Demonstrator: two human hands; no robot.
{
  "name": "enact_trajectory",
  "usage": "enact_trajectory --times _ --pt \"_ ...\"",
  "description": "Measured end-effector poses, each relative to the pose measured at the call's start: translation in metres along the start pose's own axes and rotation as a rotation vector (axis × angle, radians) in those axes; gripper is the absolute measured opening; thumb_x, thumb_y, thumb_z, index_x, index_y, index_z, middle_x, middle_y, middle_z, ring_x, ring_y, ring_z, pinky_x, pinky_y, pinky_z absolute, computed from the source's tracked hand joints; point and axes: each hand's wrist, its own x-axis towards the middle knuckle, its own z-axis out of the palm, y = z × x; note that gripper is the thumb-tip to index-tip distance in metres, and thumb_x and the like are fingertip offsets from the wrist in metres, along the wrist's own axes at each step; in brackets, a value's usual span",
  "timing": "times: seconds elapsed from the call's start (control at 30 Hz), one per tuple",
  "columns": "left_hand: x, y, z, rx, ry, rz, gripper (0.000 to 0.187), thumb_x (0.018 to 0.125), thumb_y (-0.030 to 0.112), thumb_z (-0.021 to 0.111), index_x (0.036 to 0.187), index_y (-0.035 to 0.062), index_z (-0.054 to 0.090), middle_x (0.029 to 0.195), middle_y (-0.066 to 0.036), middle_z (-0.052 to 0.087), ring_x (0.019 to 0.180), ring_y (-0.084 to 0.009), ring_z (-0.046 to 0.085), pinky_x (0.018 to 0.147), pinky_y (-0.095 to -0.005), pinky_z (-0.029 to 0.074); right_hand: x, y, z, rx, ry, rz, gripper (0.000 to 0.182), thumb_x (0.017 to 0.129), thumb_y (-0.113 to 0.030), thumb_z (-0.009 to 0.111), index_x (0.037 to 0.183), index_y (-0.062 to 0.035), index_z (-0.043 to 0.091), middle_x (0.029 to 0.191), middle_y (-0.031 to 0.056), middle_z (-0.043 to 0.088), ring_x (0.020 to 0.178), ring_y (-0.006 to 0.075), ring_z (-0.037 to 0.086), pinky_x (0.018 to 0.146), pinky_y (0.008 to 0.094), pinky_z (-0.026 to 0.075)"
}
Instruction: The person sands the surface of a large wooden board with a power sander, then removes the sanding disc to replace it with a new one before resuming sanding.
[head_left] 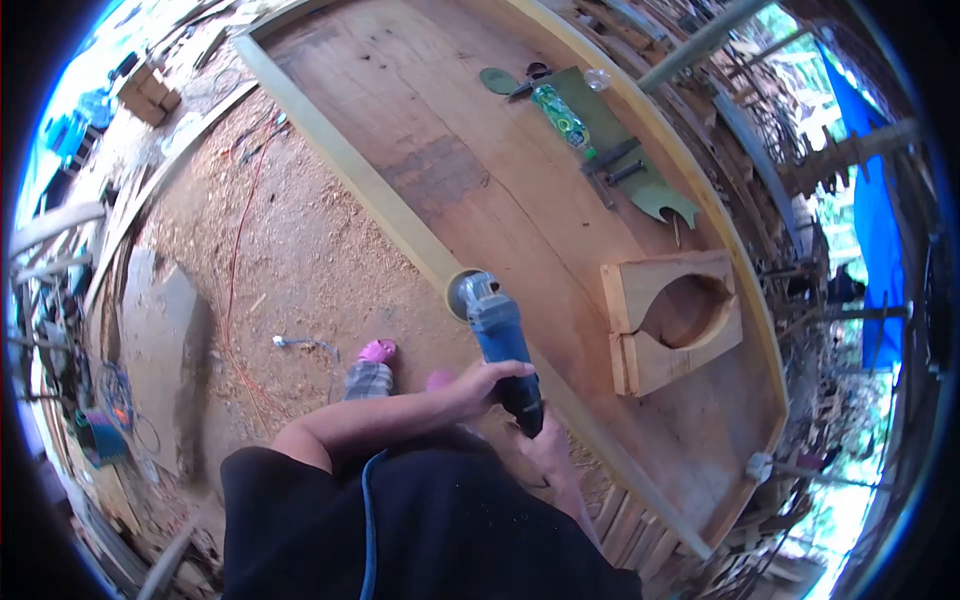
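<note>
A blue angle grinder [503, 335] with a round yellowish disc [459, 297] is held in front of my body. My left hand [492, 386] wraps the middle of its housing, thumb across the top. Farther back, my right hand [545, 446] grips the black rear end, its fingers partly hidden below. The disc overlaps the pale wooden rim [395, 226] of a large, shallow wooden table. On the tabletop to the right sits a thick wooden block [672, 355] with a big oval hole.
Beyond the block lie a green-labelled bottle [562, 117], a hammer-like tool [612, 172] and a green sheet [655, 190]. Wood shavings [300, 245] cover the ground at left, with an orange cord [236, 255] across them. A blue cord [369, 520] runs over my shirt.
</note>
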Motion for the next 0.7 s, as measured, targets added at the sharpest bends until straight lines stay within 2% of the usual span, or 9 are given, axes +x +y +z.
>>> enact_trajectory --times 0.07,0.2,0.27,0.4,0.47,0.5,0.53,0.6,0.7 --pt "0.004 0.017 -0.023 0.005 -0.012 0.039 0.040 0.077 0.020 0.072 0.108 0.0040 0.055 0.096 -0.009 0.062 0.091 -0.0228 0.061 0.086 -0.0398 0.048 0.012 -0.033 0.010 0.192 -0.167 0.061 0.054 0.075 -0.025 0.076 0.113 0.0009 0.048 0.093 0.0152 0.062 0.085 0.0294 0.064 0.075 0.0414 0.050" --pt "-0.010 0.057 -0.037 0.045 -0.002 -0.059 0.040 0.077 0.023 0.072 0.106 0.0029 0.054 0.095 -0.009 0.062 0.089 -0.0217 0.061 0.085 -0.0385 0.049 0.020 -0.059 0.045 0.594 -0.338 0.257 0.055 0.075 -0.023 0.076 0.115 0.0015 0.047 0.096 0.0144 0.063 0.084 0.0250 0.064 0.075 0.0390 0.050" --pt "-0.017 0.062 -0.037 0.071 0.023 -0.116 0.040 0.077 0.024 0.072 0.105 0.0027 0.054 0.095 -0.009 0.062 0.088 -0.0213 0.061 0.084 -0.0380 0.049 0.011 -0.059 0.064 0.480 -0.085 0.116 0.056 0.075 -0.021 0.075 0.118 0.0016 0.046 0.095 0.0148 0.062 0.080 0.0233 0.064 0.072 0.0367 0.051" --pt "-0.016 0.040 -0.034 0.175 -0.016 -0.241 0.041 0.075 0.025 0.074 0.104 0.0045 0.055 0.093 -0.009 0.062 0.087 -0.0207 0.062 0.084 -0.0381 0.049 -0.025 -0.071 0.065 0.489 0.007 0.317 0.056 0.075 -0.019 0.074 0.118 0.0018 0.046 0.097 0.0149 0.061 0.082 0.0219 0.063 0.072 0.0351 0.051" --pt "-0.016 0.022 -0.026 0.248 -0.046 -0.325 0.041 0.074 0.024 0.075 0.104 0.0054 0.055 0.092 -0.008 0.062 0.087 -0.0206 0.062 0.083 -0.0385 0.049 -0.057 -0.063 0.075 0.487 0.163 0.391 0.054 0.074 -0.017 0.073 0.118 0.0017 0.046 0.094 0.0137 0.062 0.081 0.0233 0.064 0.073 0.0352 0.050" --pt "-0.018 0.011 -0.019 0.271 -0.100 -0.388 0.041 0.074 0.023 0.076 0.105 0.0066 0.056 0.092 -0.007 0.062 0.087 -0.0203 0.062 0.083 -0.0384 0.049 -0.072 -0.040 0.090 0.525 0.223 0.353 0.054 0.075 -0.016 0.071 0.119 0.0000 0.045 0.086 0.0121 0.061 0.068 0.0213 0.063 0.062 0.0345 0.051" --pt "-0.020 0.001 -0.013 0.290 -0.153 -0.452 0.041 0.073 0.022 0.076 0.105 0.0077 0.056 0.092 -0.006 0.062 0.087 -0.0200 0.062 0.082 -0.0382 0.049 -0.085 -0.041 0.095 0.530 0.255 0.375 0.054 0.075 -0.016 0.071 0.119 0.0000 0.045 0.086 0.0121 0.061 0.068 0.0213 0.063 0.062 0.0345 0.051" --pt "-0.012 -0.025 -0.008 0.306 -0.216 -0.492 0.040 0.073 0.020 0.077 0.105 0.0090 0.056 0.092 -0.005 0.062 0.087 -0.0191 0.062 0.080 -0.0374 0.050 -0.105 -0.045 0.101 0.659 0.370 0.591 0.048 0.076 -0.008 0.068 0.115 -0.0027 0.041 0.070 0.0053 0.053 0.044 0.0124 0.051 0.039 0.0280 0.041" --pt "-0.008 -0.047 0.003 0.422 -0.230 -0.566 0.039 0.072 0.018 0.077 0.103 0.0090 0.056 0.093 -0.004 0.062 0.087 -0.0180 0.061 0.080 -0.0373 0.050 -0.118 -0.047 0.104 0.715 0.447 0.683 0.052 0.075 -0.013 0.069 0.119 -0.0018 0.042 0.076 0.0086 0.056 0.046 0.0131 0.054 0.040 0.0293 0.043"
